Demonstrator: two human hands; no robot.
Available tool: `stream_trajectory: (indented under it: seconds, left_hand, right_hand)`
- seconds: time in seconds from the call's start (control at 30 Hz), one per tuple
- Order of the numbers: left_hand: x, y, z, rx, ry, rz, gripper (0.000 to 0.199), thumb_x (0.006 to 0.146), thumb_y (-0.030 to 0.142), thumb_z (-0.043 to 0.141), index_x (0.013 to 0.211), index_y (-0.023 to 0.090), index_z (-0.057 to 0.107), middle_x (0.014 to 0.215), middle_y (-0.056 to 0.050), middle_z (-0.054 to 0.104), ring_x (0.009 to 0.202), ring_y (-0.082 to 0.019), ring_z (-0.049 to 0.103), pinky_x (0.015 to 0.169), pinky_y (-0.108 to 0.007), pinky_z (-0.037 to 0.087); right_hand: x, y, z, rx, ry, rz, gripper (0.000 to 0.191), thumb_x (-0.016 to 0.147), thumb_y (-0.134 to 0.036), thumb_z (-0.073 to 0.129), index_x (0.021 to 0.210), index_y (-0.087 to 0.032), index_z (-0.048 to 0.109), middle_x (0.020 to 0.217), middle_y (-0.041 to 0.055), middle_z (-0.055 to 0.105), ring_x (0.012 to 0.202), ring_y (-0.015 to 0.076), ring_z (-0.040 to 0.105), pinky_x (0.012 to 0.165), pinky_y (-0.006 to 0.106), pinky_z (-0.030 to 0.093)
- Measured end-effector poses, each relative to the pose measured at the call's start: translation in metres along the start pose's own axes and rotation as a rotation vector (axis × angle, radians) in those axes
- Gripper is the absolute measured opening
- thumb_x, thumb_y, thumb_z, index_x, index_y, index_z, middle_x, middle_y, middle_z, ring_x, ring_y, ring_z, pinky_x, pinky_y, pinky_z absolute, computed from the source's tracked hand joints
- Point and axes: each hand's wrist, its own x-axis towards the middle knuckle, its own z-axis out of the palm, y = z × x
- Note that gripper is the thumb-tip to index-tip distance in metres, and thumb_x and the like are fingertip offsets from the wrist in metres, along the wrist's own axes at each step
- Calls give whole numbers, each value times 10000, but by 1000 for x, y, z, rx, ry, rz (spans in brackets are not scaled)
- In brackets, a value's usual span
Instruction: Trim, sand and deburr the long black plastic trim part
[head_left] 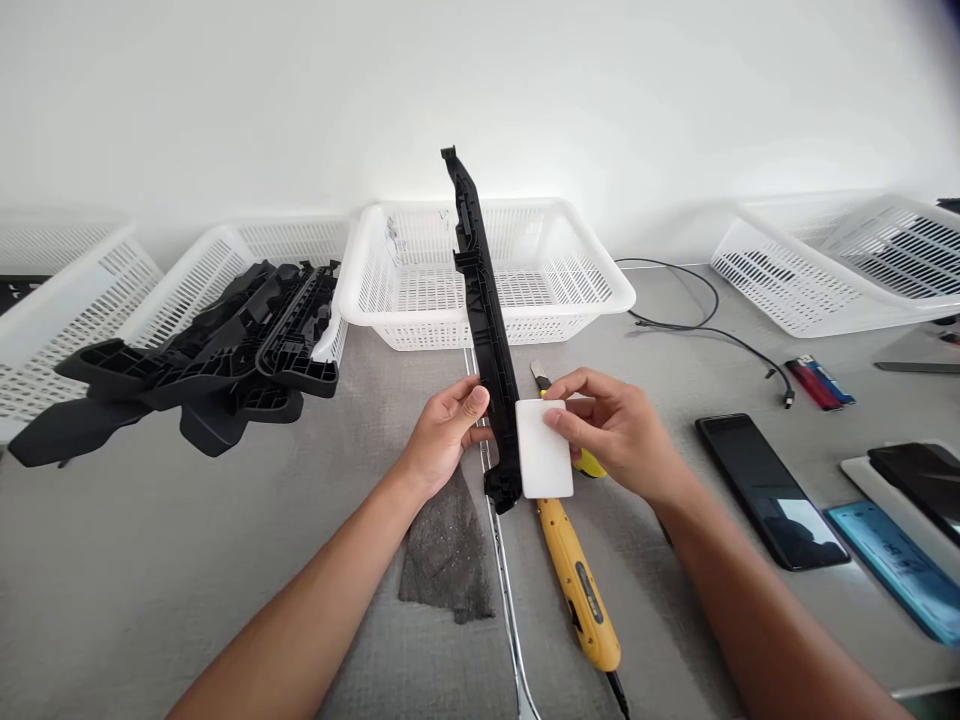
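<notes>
My left hand is closed round the lower part of a long black plastic trim piece, which stands tilted over the table with its ribbed side showing. Between the thumb and fingers of my right hand is a flat white rectangular block. The block's left edge lies against or just beside the trim piece; I cannot tell whether they touch. Below the block lies a yellow corded hand tool, its upper end hidden. A yellow-and-black utility knife is partly covered by my right hand.
An open white basket stands behind my hands. Several black trim pieces overhang another basket at left. A grey cloth and a metal rod frame lie below. Phones, lighters and a cable are at right.
</notes>
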Motion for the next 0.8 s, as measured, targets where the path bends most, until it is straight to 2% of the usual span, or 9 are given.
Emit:
stream_trajectory:
  seconds: [0.03, 0.17, 0.33, 0.47, 0.6, 0.73, 0.8]
  left_hand:
    - [0, 0, 0, -5, 2, -1, 478, 849, 608, 852, 1086, 197, 799, 974, -53, 754, 889, -200, 699, 697, -275, 590]
    - [0, -1, 0, -12, 11, -2, 477, 821, 604, 877, 1050, 193, 797, 926, -34, 715, 857, -182, 670, 694, -272, 600]
    - [0, -3, 0, 27, 51, -25, 523, 783, 597, 908, 1082, 183, 796, 902, -21, 654, 835, -162, 624, 684, -264, 605]
    - [0, -5, -1, 33, 85, -38, 559, 763, 610, 917, 1096, 181, 784, 902, -20, 639, 845, -162, 613, 690, -258, 592]
    - [0, -5, -1, 21, 63, -31, 530, 772, 618, 907, 1025, 174, 764, 877, -6, 594, 819, -148, 581, 675, -246, 583]
    - [0, -3, 1, 32, 61, -24, 531, 775, 611, 908, 1051, 181, 765, 908, -14, 610, 835, -154, 589, 673, -252, 590]
    - [0, -3, 1, 33, 63, -26, 532, 777, 612, 907, 1054, 180, 768, 902, -16, 617, 836, -156, 595, 682, -255, 588]
  right_hand:
    - [0, 0, 0, 4, 0, -5, 346, 916, -537, 812, 986, -230, 668, 626, -33, 604, 508, 128, 510, 447, 250, 408]
    - [0, -1, -2, -18, -131, 28, 337, 922, -523, 814, 942, -213, 683, 594, -55, 541, 467, 96, 453, 413, 225, 342]
    - [1, -2, 3, 61, 82, -66, 350, 904, -505, 832, 1099, -229, 744, 883, 10, 696, 515, 127, 656, 477, 276, 548]
    - [2, -2, 3, 15, 116, -62, 343, 901, -485, 837, 1105, -218, 769, 781, 7, 716, 514, 153, 679, 494, 286, 571]
    - [2, -2, 3, -13, 268, -109, 335, 886, -479, 843, 1073, -209, 776, 803, 15, 752, 480, 145, 660, 483, 297, 572]
    - [2, -1, 8, -15, 173, -62, 351, 913, -486, 806, 1110, -197, 775, 646, -9, 719, 479, 173, 672, 482, 299, 568]
    - [1, -2, 9, -15, 197, -72, 335, 905, -463, 813, 1104, -196, 779, 643, -12, 722, 481, 170, 675, 485, 291, 566]
